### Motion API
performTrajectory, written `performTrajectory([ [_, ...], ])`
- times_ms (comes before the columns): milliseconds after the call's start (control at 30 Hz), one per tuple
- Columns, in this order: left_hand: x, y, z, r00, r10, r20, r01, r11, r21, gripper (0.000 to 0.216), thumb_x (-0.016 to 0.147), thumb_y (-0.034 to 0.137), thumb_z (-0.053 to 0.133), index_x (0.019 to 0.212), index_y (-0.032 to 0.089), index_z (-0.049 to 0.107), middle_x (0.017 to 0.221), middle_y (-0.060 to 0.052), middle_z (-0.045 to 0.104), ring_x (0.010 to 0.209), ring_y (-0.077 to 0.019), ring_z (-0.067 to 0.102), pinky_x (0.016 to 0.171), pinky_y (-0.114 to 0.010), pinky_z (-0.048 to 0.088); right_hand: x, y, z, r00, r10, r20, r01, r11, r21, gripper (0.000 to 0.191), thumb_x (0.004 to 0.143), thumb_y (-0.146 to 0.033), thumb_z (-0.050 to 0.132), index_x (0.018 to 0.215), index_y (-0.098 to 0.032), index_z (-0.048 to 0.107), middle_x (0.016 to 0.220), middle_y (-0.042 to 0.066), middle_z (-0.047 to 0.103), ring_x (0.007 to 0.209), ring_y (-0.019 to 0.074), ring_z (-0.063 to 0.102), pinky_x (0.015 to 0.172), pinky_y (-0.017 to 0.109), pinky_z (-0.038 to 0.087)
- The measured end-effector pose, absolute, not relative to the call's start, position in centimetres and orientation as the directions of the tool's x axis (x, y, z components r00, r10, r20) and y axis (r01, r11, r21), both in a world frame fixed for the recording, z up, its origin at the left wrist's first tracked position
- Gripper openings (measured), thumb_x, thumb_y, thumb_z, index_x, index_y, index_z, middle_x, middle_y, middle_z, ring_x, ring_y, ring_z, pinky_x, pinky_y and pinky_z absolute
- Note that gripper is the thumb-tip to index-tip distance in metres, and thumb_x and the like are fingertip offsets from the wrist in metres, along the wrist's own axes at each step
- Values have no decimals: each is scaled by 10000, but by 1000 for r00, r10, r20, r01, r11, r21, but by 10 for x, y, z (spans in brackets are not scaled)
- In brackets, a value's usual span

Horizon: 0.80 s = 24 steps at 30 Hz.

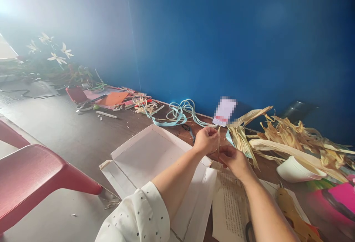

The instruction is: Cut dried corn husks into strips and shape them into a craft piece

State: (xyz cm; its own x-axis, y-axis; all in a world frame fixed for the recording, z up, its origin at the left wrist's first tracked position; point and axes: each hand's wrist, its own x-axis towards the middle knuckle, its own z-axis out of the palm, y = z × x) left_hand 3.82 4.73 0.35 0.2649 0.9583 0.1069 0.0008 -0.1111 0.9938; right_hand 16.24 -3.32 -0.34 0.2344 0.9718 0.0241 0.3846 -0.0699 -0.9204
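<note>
Over the dark table, in front of the blue wall, my left hand pinches the upper end of a thin tan strip, which looks like dried corn husk. Just below and to the right, my right hand has its fingers closed at the strip's lower end. The strip hangs roughly upright between them. Dried corn husks are heaped to the right, with a paler bundle beside my right hand. Under my left forearm lies a shallow white cardboard box.
Behind my hands are a badge card and pale blue cord. A white cup, printed sheet and yellowish glue gun lie right. Coloured paper and white flowers sit left, beyond a red chair.
</note>
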Motion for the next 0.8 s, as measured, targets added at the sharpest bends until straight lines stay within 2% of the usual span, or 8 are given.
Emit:
performTrajectory([
  [100, 37, 48, 4, 334, 939, 75, 37, -92, 995, 138, 791, 222, 651, 893, 131, 668, 799, -13, 671, 715, -103, 570, 650, -192, 427, 164, -33, -4, 269, 963, 19, 386, -90, -918, 117, 633, -297, 637, 700, -214, 686, 507, -13, 637, 422, 148, 509, 415, 278, 399],
  [267, 33, 44, 5, 474, 880, -11, 207, -100, 973, 198, 711, 227, 703, 885, 132, 699, 813, -13, 675, 737, -126, 582, 695, -227, 465, 168, -32, -4, 317, 948, 26, 384, -103, -918, 114, 673, -339, 641, 704, -235, 672, 528, 11, 650, 460, 191, 564, 429, 307, 416],
  [400, 33, 44, 3, 530, 846, -57, 276, -108, 955, 154, 696, 213, 683, 825, 136, 719, 698, 6, 637, 682, -131, 567, 702, -256, 485, 170, -32, -4, 339, 940, 36, 405, -111, -908, 96, 679, -333, 651, 683, -240, 676, 522, 18, 652, 448, 197, 567, 435, 319, 413],
  [500, 34, 46, 0, 528, 846, -74, 274, -87, 958, 149, 702, 205, 674, 818, 131, 731, 663, 6, 625, 669, -135, 569, 688, -256, 492, 171, -32, -4, 362, 932, 40, 425, -127, -897, 118, 685, -360, 667, 650, -248, 671, 501, 13, 649, 435, 197, 560, 434, 322, 408],
  [700, 35, 49, -5, 525, 846, -88, 240, -48, 970, 223, 758, 249, 673, 925, 122, 749, 689, 0, 636, 637, -115, 560, 644, -230, 492, 173, -29, -8, 393, 918, 51, 419, -129, -899, 212, 685, -445, 703, 608, -252, 662, 493, 25, 655, 450, 211, 584, 427, 325, 419],
  [800, 34, 49, -5, 540, 835, -102, 246, -41, 968, 234, 783, 268, 659, 932, 119, 759, 645, 6, 617, 587, -104, 529, 616, -229, 480, 174, -28, -10, 419, 905, 67, 382, -110, -918, 205, 663, -448, 722, 705, -250, 690, 547, 29, 677, 489, 226, 619, 419, 320, 433],
])
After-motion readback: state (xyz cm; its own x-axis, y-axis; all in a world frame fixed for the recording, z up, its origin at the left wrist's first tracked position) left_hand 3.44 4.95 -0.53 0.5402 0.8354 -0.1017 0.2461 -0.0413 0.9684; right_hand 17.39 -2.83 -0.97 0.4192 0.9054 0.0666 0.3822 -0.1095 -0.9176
